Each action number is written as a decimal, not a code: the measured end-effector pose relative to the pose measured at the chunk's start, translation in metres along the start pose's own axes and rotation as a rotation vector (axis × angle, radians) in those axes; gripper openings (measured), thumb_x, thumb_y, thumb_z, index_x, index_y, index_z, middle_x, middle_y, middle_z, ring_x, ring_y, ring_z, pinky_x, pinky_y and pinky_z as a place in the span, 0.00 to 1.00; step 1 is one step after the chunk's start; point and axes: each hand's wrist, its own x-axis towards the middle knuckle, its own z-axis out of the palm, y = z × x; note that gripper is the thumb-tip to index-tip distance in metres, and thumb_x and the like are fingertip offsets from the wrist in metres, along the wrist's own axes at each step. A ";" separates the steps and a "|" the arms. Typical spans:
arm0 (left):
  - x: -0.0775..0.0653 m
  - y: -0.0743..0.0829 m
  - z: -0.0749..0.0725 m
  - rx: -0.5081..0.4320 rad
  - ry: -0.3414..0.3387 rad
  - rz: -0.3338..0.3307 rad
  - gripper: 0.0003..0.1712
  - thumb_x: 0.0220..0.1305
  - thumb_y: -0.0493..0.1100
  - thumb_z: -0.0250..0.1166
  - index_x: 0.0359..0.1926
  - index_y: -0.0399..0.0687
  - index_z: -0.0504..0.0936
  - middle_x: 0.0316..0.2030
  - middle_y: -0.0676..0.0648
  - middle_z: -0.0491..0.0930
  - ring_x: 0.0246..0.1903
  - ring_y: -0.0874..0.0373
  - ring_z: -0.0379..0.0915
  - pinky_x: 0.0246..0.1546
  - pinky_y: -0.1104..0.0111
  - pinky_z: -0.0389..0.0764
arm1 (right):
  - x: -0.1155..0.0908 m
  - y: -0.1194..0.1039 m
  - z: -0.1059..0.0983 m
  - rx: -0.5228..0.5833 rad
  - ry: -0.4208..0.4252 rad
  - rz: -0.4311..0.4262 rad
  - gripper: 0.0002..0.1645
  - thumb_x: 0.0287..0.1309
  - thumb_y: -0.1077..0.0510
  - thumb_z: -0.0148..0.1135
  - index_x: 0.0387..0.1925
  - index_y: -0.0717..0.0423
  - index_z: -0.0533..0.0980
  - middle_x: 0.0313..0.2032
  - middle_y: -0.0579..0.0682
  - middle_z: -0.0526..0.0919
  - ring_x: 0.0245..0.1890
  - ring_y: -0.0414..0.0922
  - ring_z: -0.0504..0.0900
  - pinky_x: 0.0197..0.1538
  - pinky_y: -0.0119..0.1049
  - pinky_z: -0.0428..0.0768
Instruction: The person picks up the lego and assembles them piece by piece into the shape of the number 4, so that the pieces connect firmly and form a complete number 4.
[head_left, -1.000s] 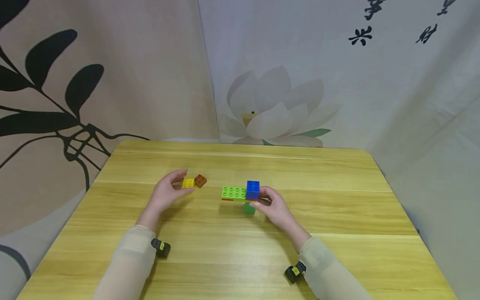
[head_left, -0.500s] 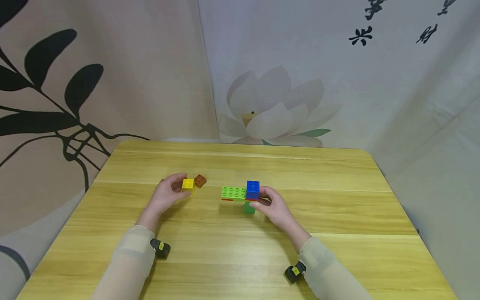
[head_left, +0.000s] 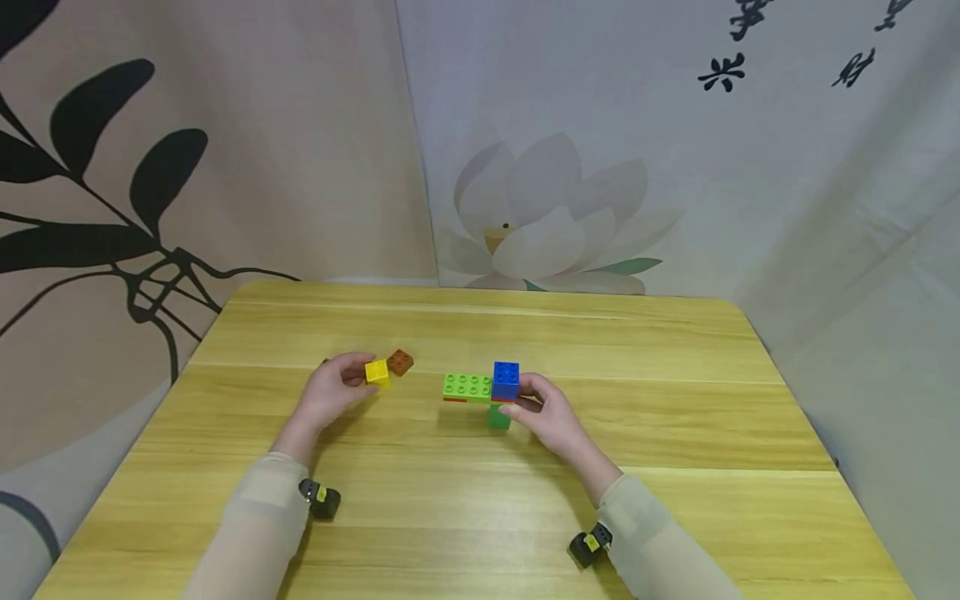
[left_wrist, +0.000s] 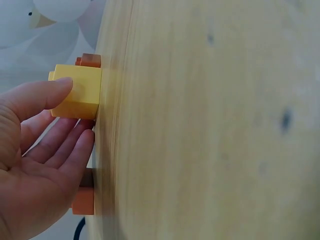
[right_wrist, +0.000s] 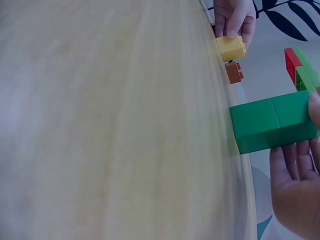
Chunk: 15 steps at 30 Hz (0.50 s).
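My left hand [head_left: 337, 390] pinches a yellow brick [head_left: 377, 373] between thumb and fingers. In the left wrist view, its thumb lies across one side of the yellow brick [left_wrist: 82, 92]. Just beyond stands a small brown brick [head_left: 401, 362], touching the yellow one or very close to it. My right hand [head_left: 551, 414] grips a built stack low down, at its two green bricks [right_wrist: 272, 122], one upon the other. Above them sit a light green brick [head_left: 467, 386] jutting left, a blue brick [head_left: 506, 379] on the right and red pieces [right_wrist: 293, 65] beneath.
Behind my left hand, an orange-looking brick [left_wrist: 83, 201] shows in the left wrist view, partly hidden, with a darker one beside it. The wooden table [head_left: 450, 508] ends at the back against a printed cloth [head_left: 315, 150].
My left hand has drawn slightly towards me. The yellow brick in it has shifted a little the same way and turned slightly. My right hand and the stack stay where they were.
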 end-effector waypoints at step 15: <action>-0.001 0.000 0.001 0.044 0.004 -0.028 0.24 0.61 0.32 0.69 0.57 0.30 0.77 0.50 0.32 0.79 0.49 0.39 0.77 0.54 0.52 0.78 | -0.001 -0.001 0.000 0.001 0.001 0.006 0.21 0.60 0.64 0.68 0.54 0.64 0.75 0.50 0.57 0.79 0.54 0.52 0.77 0.61 0.43 0.76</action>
